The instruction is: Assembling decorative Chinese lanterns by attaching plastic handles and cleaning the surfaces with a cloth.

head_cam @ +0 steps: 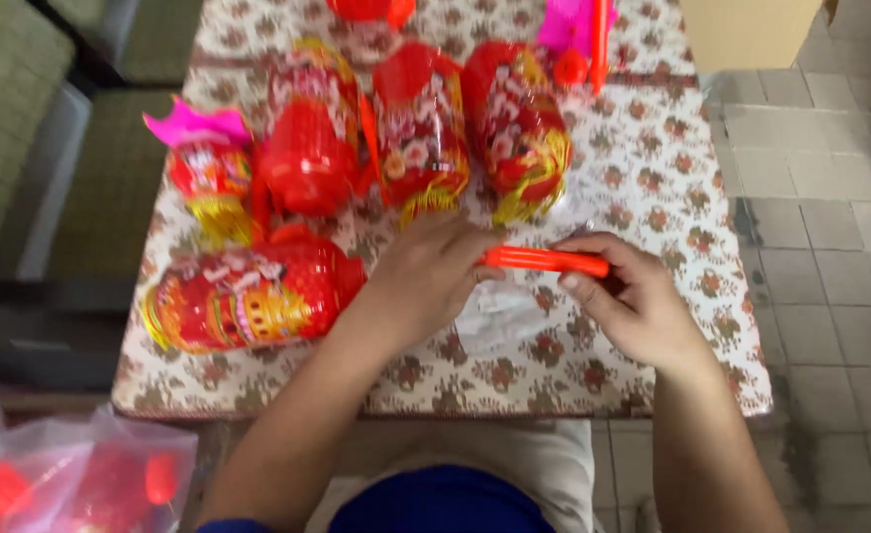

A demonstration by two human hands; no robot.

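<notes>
Both of my hands hold an orange plastic stick (544,261) level above the table. My left hand (427,276) grips its left end, and my right hand (628,296) pinches its right end. Beneath the stick lies a clear plastic bag (499,311) on the flowered tablecloth (652,178). To the left of my left hand, a red lantern (248,296) with gold fringe lies on its side.
Three more red lanterns (417,123) lie side by side at the back, and a smaller one with pink paper (208,168) at the left. Pink and orange parts (573,35) sit at the far edge. A bag of red parts (70,484) rests on the floor, lower left.
</notes>
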